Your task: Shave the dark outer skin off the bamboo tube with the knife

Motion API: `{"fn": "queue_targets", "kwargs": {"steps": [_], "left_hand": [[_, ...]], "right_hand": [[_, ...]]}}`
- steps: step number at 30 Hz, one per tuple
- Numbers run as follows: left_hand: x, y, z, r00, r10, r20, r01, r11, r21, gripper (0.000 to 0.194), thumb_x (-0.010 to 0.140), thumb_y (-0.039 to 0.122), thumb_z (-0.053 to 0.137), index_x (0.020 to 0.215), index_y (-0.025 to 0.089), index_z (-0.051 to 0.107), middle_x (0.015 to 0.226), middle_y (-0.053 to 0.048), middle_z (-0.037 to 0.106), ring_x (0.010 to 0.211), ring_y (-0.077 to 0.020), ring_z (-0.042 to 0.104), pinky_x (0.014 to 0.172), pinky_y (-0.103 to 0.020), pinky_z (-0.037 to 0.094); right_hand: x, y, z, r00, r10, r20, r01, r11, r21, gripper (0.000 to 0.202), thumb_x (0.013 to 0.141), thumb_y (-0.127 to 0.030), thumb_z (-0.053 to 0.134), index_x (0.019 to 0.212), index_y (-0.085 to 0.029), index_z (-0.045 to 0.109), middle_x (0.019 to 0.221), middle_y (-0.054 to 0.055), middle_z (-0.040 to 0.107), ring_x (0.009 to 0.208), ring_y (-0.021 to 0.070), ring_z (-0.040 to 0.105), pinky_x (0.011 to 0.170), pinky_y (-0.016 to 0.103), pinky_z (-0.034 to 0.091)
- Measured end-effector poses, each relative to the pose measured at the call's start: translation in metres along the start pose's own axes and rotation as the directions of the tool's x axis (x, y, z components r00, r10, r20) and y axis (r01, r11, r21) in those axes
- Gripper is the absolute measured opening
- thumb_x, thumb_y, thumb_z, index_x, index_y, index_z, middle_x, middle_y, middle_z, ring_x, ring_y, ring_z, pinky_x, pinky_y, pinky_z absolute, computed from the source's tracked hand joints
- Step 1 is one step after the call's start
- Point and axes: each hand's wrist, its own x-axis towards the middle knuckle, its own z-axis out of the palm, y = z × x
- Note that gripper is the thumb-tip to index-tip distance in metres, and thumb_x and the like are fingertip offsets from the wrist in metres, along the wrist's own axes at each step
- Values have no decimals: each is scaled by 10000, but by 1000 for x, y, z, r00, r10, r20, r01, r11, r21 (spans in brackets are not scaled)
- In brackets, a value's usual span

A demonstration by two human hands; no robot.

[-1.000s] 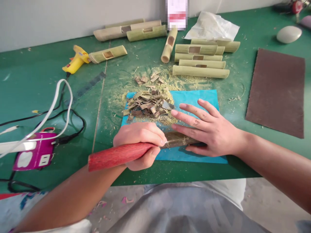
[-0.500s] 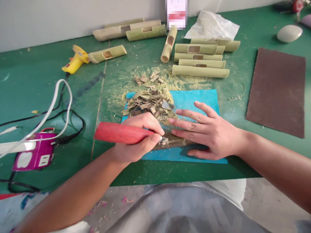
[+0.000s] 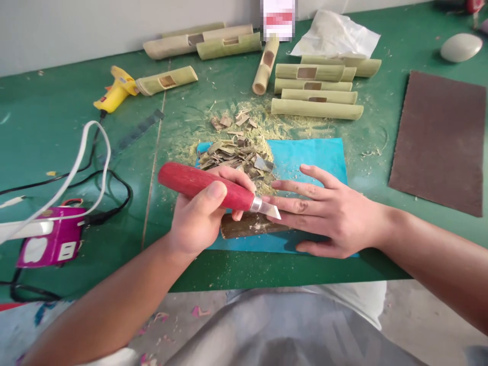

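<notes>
My left hand [image 3: 196,218] is closed around the red wooden handle of a carving knife [image 3: 206,184]. Its slanted metal blade points right, above a dark brown piece of bamboo [image 3: 244,227] and close to the fingers of my other hand. My right hand [image 3: 339,216] lies with fingers spread over the right part of this bamboo, which it hides. Under both lies a blue sheet [image 3: 312,152]. A heap of bamboo chips and shavings [image 3: 224,155] covers the sheet's far left part.
Several cut green bamboo tubes [image 3: 316,109] lie farther back. A yellow glue gun [image 3: 114,96], white and black cables, and a purple power adapter [image 3: 53,236] are at left. A brown sheet [image 3: 438,142] and a pale rounded object [image 3: 461,48] lie at right.
My left hand has lifted and turned the knife, so its blade has left the bamboo surface and now shows fully. My right hand stays spread over the bamboo.
</notes>
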Motion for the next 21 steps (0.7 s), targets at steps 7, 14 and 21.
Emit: {"fn": "queue_targets", "kwargs": {"steps": [7,14,21], "left_hand": [[1,-3,3,1000,26,-10,-26,1000,-9,392,885,563,728,852,176,781,651,-35,687,456,-115,546,408,-250,389],[3,0,5,999,-11,-43,10,1000,-11,407,847,590,753,832,186,802,633,-27,684,451,-113,538,439,-262,380],[3,-3,6,998,-1,-64,-1,1000,-31,448,855,620,743,830,177,801,593,-11,642,443,-107,520,451,-261,400]], "right_hand": [[0,-1,3,1000,5,-20,-5,1000,25,509,1001,-393,557,1434,-128,595,1542,84,587,1514,269,466,1335,509,116],[-2,0,5,999,5,-46,-2,998,62,477,1003,-379,557,1392,-112,631,1527,87,606,1501,277,481,1342,477,68],[0,0,5,999,11,-42,-9,998,60,479,1009,-385,549,1409,-130,618,1543,81,589,1508,268,474,1340,485,86]]}}
